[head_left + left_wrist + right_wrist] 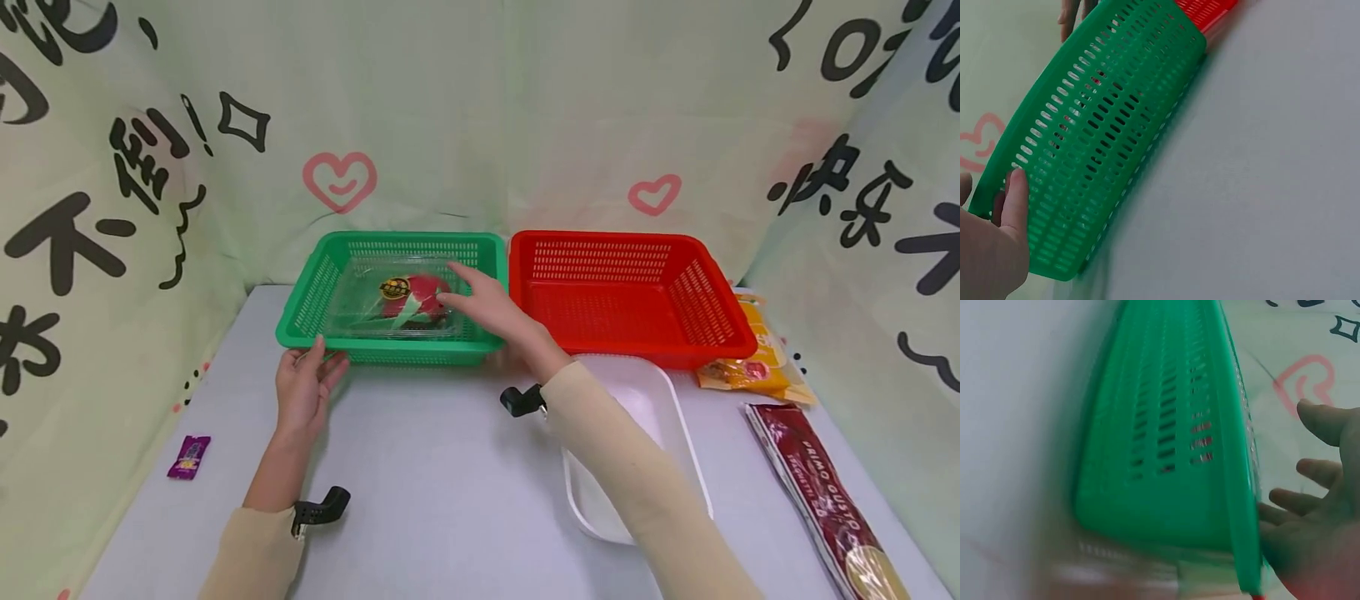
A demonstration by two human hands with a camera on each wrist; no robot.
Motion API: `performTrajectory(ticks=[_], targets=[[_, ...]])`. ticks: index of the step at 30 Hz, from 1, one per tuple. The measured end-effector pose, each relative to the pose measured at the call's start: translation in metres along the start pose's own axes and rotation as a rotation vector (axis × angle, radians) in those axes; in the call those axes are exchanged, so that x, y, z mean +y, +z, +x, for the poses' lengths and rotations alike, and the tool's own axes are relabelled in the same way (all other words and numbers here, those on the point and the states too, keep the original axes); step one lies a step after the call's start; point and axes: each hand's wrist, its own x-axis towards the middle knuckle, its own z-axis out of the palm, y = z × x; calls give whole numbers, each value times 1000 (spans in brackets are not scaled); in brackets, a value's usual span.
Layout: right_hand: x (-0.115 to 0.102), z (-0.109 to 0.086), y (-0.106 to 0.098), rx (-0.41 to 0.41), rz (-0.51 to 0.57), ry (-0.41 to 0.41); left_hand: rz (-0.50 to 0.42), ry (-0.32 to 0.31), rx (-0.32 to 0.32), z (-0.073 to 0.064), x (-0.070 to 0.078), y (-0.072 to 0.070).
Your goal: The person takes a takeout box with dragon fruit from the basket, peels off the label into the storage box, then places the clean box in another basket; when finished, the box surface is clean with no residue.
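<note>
The green basket (pixel 300 329) stands at the back of the table, left of centre. Inside it lies a clear plastic box (pixel 348 292) holding a red-and-green dragon fruit (pixel 427 300) with a black-and-yellow label. At the basket's front left rim, my left hand (pixel 303 387) pinches the edge, its fingers against the outer wall, as the left wrist view shows. My right hand (pixel 487 304) reaches over the basket's right side with spread fingers, the fingertips overlapping the box's right end. In the right wrist view that hand (pixel 1322 481) shows loosely extended fingers beside the rim.
Right of the green basket is a red basket (pixel 592 321). A white tray (pixel 686 450) lies in front of it, partly under my right forearm. An orange packet (pixel 757 358) and a long dark red packet (pixel 817 492) lie at right, a small purple packet (pixel 189 457) at left.
</note>
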Motion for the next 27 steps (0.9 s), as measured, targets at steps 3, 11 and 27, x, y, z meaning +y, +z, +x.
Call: performTrajectory(ticks=[3, 11, 27], targets=[[-2, 5, 6, 16, 36, 31, -7, 12, 2, 3, 1, 1], [-2, 18, 21, 106, 156, 170, -63, 23, 46, 6, 4, 2], [-1, 23, 32, -59, 610, 300, -77, 42, 67, 11, 1, -2]])
